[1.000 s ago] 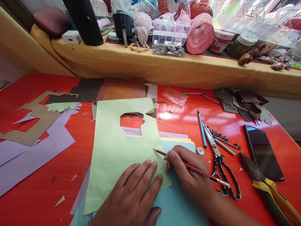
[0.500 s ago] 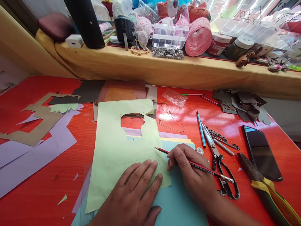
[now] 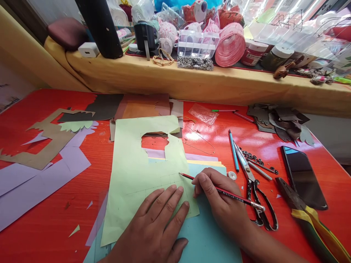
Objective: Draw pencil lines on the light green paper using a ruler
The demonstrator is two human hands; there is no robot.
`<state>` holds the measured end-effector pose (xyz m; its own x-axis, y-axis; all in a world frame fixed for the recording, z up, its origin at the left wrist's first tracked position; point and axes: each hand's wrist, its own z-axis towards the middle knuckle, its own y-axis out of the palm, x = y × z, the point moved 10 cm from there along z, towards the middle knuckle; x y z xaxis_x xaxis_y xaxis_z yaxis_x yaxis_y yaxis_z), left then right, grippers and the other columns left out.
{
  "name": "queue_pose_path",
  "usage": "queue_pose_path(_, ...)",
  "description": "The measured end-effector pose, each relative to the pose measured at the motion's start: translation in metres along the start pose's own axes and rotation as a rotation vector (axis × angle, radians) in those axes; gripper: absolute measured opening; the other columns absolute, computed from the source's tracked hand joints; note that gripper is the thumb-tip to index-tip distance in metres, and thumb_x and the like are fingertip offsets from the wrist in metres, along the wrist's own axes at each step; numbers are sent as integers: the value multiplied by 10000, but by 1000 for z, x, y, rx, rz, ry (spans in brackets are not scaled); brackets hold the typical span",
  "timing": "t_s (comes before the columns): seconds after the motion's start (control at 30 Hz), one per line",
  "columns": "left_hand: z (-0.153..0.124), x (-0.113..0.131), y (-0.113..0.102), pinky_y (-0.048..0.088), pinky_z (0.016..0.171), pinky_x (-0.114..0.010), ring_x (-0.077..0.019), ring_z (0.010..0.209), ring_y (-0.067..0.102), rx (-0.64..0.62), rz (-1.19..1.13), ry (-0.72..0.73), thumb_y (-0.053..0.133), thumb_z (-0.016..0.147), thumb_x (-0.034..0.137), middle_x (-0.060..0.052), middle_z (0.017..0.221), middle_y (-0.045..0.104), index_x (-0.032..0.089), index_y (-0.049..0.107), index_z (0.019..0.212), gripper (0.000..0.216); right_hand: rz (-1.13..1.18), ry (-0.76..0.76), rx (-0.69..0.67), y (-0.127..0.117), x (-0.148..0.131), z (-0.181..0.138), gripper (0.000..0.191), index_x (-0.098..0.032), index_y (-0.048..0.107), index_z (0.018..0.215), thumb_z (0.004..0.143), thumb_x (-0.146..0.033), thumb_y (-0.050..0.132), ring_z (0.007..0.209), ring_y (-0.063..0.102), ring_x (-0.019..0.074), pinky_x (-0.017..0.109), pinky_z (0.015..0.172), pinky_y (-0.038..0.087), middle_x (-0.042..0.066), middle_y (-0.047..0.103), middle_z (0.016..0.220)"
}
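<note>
A light green paper sheet [image 3: 137, 171] with a ragged cut-out hole lies on the red table, over a blue sheet [image 3: 208, 241] and other coloured sheets. My left hand [image 3: 156, 226] lies flat on the green sheet's lower right part, fingers spread. My right hand [image 3: 219, 201] grips a red and black pencil [image 3: 233, 197]. The pencil tip touches the green sheet near faint drawn grid lines, just above my left fingertips.
Black-handled scissors [image 3: 255, 186], a blue pencil [image 3: 234, 149], small metal rings, a phone [image 3: 303, 175] and yellow-handled pliers [image 3: 309, 215] lie to the right. Brown and lilac paper scraps [image 3: 46, 146] cover the left. A yellow ledge [image 3: 192, 82] crowded with craft supplies runs along the back.
The pencil tip has shifted a little along the grid lines on the green sheet. My left hand has stayed flat in the same place.
</note>
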<state>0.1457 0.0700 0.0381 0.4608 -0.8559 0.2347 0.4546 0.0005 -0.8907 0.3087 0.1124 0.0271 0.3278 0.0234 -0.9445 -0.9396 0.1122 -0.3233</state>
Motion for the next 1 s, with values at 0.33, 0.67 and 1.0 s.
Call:
queue_pose_path(0.33, 0, 1, 0, 287, 1326, -413, -274, 1526, 534, 2, -4, 1, 558, 1140, 438, -127, 1557, 684, 169, 732, 1399, 413, 47, -3, 41, -4, -3, -1, 405, -232, 721, 844, 1165, -415, 554, 660, 674, 171, 288, 668, 524, -9, 700, 700)
queue_pose_path(0.67, 1, 5, -2, 344, 1297, -419, -268, 1548, 504, -15, 63, 35, 518, 1161, 443, -121, 1606, 638, 171, 674, 1481, 448, 143, -5, 89, -7, -1, -1, 410, -233, 735, 861, 1153, -476, 580, 617, 659, 178, 300, 641, 513, -17, 679, 657)
queue_pose_path(1.0, -2, 9, -3, 487, 1202, -490, -314, 1487, 587, -26, 84, 47, 527, 1154, 464, -157, 1605, 635, 181, 675, 1478, 455, 110, -17, 84, -7, -3, -2, 462, -227, 731, 847, 1139, -550, 575, 607, 651, 193, 326, 649, 502, -12, 669, 638)
